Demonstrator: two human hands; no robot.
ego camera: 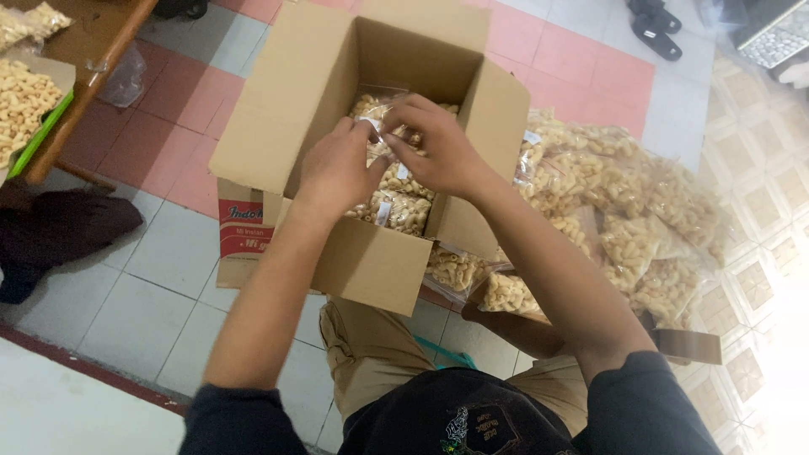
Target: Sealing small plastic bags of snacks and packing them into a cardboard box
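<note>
An open brown cardboard box (278,118) stands on the tiled floor in front of me, its flaps spread out. Inside lie several clear plastic bags of pale puffed snacks (396,211). Both my hands are inside the box. My left hand (337,168) and my right hand (438,147) meet over one snack bag (371,108) near the top of the stack, fingers pinching its plastic and a small white label.
A heap of filled snack bags (624,211) lies on the floor right of the box. A wooden table edge (93,59) with loose snacks on a green tray (38,135) sits at upper left. Black sandals (653,29) rest at the top.
</note>
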